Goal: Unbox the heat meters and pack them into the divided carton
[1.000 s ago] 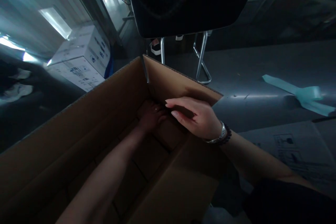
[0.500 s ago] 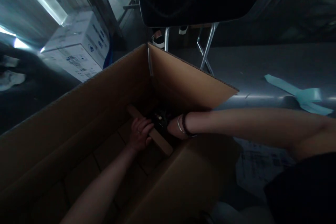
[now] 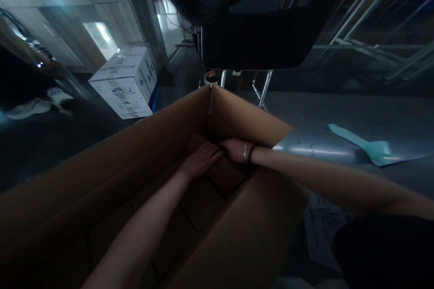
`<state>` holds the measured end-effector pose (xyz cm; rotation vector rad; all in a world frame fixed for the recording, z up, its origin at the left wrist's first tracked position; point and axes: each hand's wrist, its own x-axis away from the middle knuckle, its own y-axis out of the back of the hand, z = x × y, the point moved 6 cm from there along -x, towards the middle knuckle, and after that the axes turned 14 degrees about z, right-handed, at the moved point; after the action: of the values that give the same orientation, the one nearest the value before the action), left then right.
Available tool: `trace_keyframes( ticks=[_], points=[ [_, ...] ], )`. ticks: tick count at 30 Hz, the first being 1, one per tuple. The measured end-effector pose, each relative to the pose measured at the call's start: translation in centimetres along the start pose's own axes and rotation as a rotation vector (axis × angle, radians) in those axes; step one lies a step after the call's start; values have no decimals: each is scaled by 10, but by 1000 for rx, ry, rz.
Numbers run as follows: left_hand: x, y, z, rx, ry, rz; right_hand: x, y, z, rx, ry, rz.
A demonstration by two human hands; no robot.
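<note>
A large open cardboard box (image 3: pixel 233 230) stands before me, with several small brown cartons (image 3: pixel 200 203) packed side by side along its floor. My left hand (image 3: pixel 202 159) lies with fingers stretched out over the top of the small carton (image 3: pixel 227 176) in the far corner. Close against its fingertips is my right hand (image 3: pixel 235 150), reaching over the box's right side with a bracelet at the wrist. Its fingers look bent together at the carton's far edge. Shadow hides the fingertips and whatever lies under them.
Beyond the box's left wall sits a white printed carton (image 3: pixel 124 83). A dark chair (image 3: pixel 254 45) with metal legs stands behind the far corner. To the right, a strip of pale teal tape (image 3: pixel 376 149) lies on the floor. Another person's shoe (image 3: pixel 59 99) shows at left.
The narrow brown piece under my left hand no longer stands up; a broad carton face lies there now. Both hands have come together. The view has shifted, showing more of the room.
</note>
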<state>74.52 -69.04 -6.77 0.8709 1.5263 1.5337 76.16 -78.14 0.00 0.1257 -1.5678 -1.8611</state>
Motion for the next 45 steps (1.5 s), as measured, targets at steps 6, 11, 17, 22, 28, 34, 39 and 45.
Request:
trace_keyframes(
  ticks=[6, 11, 17, 22, 28, 34, 39, 45],
  points=[
    [-49, -29, 5, 48, 20, 328, 65, 49, -27, -738, 222, -507],
    [-55, -39, 20, 90, 130, 234, 76, 39, -35, -818, 255, -599],
    [-47, -25, 46, 138, 406, -105, 93, 43, -44, -829, 358, -777],
    [-69, -49, 53, 223, 345, 28, 104, 50, -49, -836, 468, -920],
    [-78, -61, 56, 262, 299, 129, 100, 38, -58, -760, 511, -992],
    [-84, -64, 32, 391, 145, 153, 100, 30, -69, -820, 530, -967],
    [-93, -66, 30, 451, 188, 195, 100, 31, -69, -811, 574, -969],
    [-84, -68, 27, 471, 244, 200, 100, 32, -68, -776, 541, -1020]
  ],
)
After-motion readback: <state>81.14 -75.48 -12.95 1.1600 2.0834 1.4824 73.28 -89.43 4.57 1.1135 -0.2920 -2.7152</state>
